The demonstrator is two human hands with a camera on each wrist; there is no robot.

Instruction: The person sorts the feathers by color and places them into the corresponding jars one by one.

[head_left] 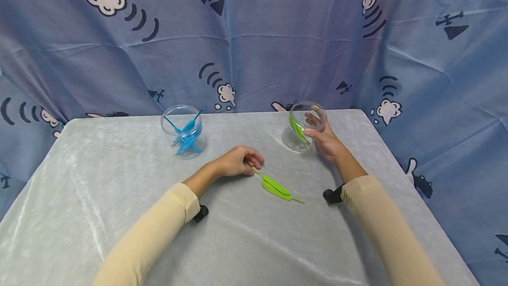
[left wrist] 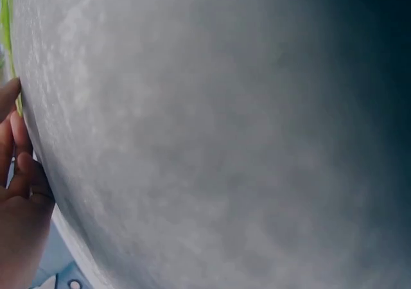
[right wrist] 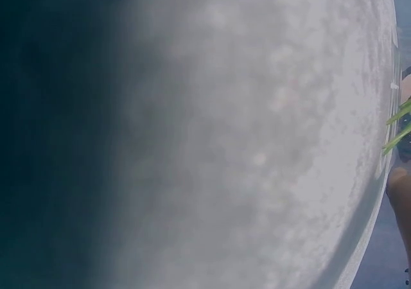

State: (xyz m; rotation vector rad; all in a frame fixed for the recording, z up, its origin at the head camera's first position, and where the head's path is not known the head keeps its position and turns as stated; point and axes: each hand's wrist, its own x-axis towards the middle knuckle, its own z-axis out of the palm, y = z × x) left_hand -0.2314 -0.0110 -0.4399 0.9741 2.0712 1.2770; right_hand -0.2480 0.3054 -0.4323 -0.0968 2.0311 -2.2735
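Observation:
Between thumb and fingers, my left hand (head_left: 238,161) pinches one end of the quill of a bright green feather (head_left: 276,188), low over the middle of the table. In the left wrist view, the feather's quill (left wrist: 18,103) runs between thumb and finger at the left edge. Farther back on the right, my right hand (head_left: 326,142) grips a clear round jar (head_left: 293,144) from its right side, thumb near the front and fingers behind. Several green feathers (head_left: 296,127) stand inside that jar. The right wrist view catches only green quill tips (right wrist: 397,138) and part of the hand.
A second clear jar (head_left: 163,122) stands at the back left, with several blue feathers (head_left: 187,139) inside. Pale grey cloth covers the table (head_left: 131,189). Behind and to the right hangs a blue patterned curtain (head_left: 262,69). Each wrist wears a small black camera (head_left: 332,195).

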